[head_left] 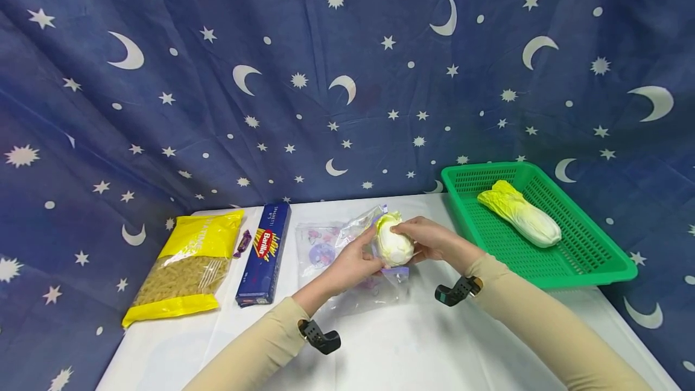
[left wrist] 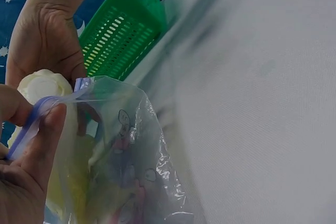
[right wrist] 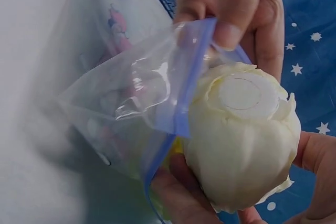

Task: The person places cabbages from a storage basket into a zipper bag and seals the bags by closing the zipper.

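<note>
Yellow plastic wraps the pasta bag (head_left: pixel 187 265) lying far left of the green basket (head_left: pixel 575 258) on the white table (head_left: pixel 412 349); a small purple candy (head_left: pixel 242 244) sits just beside it, then a blue spaghetti box (head_left: pixel 265 254) lies lengthwise, all well apart from the basket. Nearer the basket, a flat printed zip bag (head_left: pixel 317 249) lies on the table. Next, above the table and left of the basket, the left hand (head_left: pixel 355 264) pinches the blue zip rim of a clear zip bag (head_left: pixel 382 285), thumb and fingers curled over the edge to keep the mouth open. The right hand (head_left: pixel 429 240), closest to the basket, is closed round a pale cabbage (head_left: pixel 393 243), its cut stem end facing out of the bag and its leafy end entering the mouth; from the right wrist view the rim reaches only partway along it. Inside the basket a second cabbage (head_left: pixel 520 213) lies on its side.

To do this step well, I judge the left hand should keep the rim stretched wide and taut, while the right eases the cabbage in along its length, turning slightly so loose leaves do not catch or fold on the zip
</note>
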`<state>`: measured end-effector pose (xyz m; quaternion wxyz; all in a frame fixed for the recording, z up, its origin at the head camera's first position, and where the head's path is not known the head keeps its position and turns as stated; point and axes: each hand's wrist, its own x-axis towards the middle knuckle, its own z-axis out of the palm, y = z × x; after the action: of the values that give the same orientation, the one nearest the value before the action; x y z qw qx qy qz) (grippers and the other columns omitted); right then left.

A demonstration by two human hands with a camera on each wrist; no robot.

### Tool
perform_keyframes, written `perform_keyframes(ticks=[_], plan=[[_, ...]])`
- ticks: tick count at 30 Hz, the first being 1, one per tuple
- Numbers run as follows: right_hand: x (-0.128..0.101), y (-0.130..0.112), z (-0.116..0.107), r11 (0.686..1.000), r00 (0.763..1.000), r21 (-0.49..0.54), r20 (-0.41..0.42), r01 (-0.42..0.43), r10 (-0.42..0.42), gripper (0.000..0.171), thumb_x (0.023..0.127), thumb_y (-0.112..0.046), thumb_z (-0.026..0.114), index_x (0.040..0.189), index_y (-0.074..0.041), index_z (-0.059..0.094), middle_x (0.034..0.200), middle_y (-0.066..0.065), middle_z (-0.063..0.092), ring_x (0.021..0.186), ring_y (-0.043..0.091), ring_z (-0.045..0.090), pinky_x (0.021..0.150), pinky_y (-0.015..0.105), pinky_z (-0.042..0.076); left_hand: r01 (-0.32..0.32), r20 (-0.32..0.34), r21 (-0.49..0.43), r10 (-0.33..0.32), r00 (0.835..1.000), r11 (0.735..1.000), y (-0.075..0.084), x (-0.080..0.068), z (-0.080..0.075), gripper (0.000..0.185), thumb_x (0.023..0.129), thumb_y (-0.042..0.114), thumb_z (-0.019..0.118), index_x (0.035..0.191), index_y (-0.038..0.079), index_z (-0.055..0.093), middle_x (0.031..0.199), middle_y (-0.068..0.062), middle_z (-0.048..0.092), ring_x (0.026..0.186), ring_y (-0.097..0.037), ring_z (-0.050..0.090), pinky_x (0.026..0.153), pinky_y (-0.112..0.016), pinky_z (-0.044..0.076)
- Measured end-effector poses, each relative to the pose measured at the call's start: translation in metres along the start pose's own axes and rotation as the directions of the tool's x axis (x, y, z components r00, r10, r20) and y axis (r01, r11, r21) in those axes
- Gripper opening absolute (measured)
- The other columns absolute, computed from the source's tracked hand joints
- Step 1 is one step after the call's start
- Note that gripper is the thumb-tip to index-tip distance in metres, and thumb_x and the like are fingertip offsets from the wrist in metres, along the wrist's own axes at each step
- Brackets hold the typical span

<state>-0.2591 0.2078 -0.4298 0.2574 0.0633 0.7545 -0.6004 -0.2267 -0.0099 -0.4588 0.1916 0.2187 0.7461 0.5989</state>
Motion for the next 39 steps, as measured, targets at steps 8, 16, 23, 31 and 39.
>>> perform_keyframes(ticks=[8, 16, 23, 31, 39], plan=[[-0.003, 0.008, 0.011, 0.999, 0.996, -0.037, -0.083, 0.011, -0.014, 0.053, 0.098, -0.026, 0.066, 0.129, 0.005, 0.036, 0.107, 0.019, 0.058, 0.075, 0.023, 0.069, 0.067, 0.039, 0.063, 0.012, -0.027, -0.055, -0.013, 1.0, 0.998, 0.004, 0.001, -0.002, 0.086, 0.091, 0.004, 0.068, 0.163, 0.005, 0.021, 0.076, -0.012, 0.071, 0.072, -0.019, 0.071, 0.06, -0.023, 0.054], [-0.006, 0.009, 0.019, 0.985, 0.991, -0.173, -0.128, 0.002, -0.024, 0.059, 0.095, -0.03, 0.071, 0.131, -0.001, 0.033, 0.106, 0.02, 0.057, 0.077, 0.025, 0.067, 0.063, 0.04, 0.062, -0.012, -0.037, -0.054, 0.01, 0.999, 0.998, 0.005, 0.004, -0.003, 0.084, 0.092, 0.002, 0.064, 0.163, 0.004, 0.02, 0.076, -0.015, 0.07, 0.073, -0.023, 0.071, 0.062, -0.024, 0.055], [-0.008, 0.014, 0.019, 0.989, 0.992, -0.145, -0.127, 0.003, -0.022, 0.066, 0.095, -0.032, 0.072, 0.139, -0.004, 0.032, 0.115, 0.022, 0.055, 0.083, 0.025, 0.066, 0.065, 0.038, 0.061, 0.002, -0.009, -0.072, -0.003, 1.0, 0.997, 0.0, 0.006, -0.003, 0.085, 0.092, 0.002, 0.064, 0.164, 0.005, 0.017, 0.076, -0.015, 0.07, 0.071, -0.02, 0.07, 0.075, -0.036, 0.061], [-0.006, 0.018, 0.017, 0.998, 0.997, 0.054, -0.075, 0.035, -0.031, 0.066, 0.085, -0.015, 0.062, 0.142, -0.003, 0.03, 0.124, 0.023, 0.046, 0.08, 0.024, 0.064, 0.066, 0.034, 0.059, -0.004, -0.022, -0.08, 0.002, 1.0, 0.997, 0.003, 0.005, -0.003, 0.085, 0.092, 0.002, 0.066, 0.163, 0.005, 0.02, 0.077, -0.015, 0.072, 0.075, -0.031, 0.072, 0.067, -0.028, 0.059], [-0.002, 0.021, 0.018, 0.994, 0.991, -0.046, -0.088, 0.097, -0.101, 0.064, 0.093, -0.019, 0.072, 0.141, -0.004, 0.034, 0.114, 0.02, 0.056, 0.08, 0.022, 0.065, 0.069, 0.039, 0.058, 0.008, -0.02, -0.084, -0.009, 1.0, 0.996, 0.005, 0.002, -0.002, 0.085, 0.092, 0.003, 0.065, 0.163, 0.006, 0.02, 0.081, -0.016, 0.073, 0.075, -0.023, 0.072, 0.058, -0.023, 0.051]])
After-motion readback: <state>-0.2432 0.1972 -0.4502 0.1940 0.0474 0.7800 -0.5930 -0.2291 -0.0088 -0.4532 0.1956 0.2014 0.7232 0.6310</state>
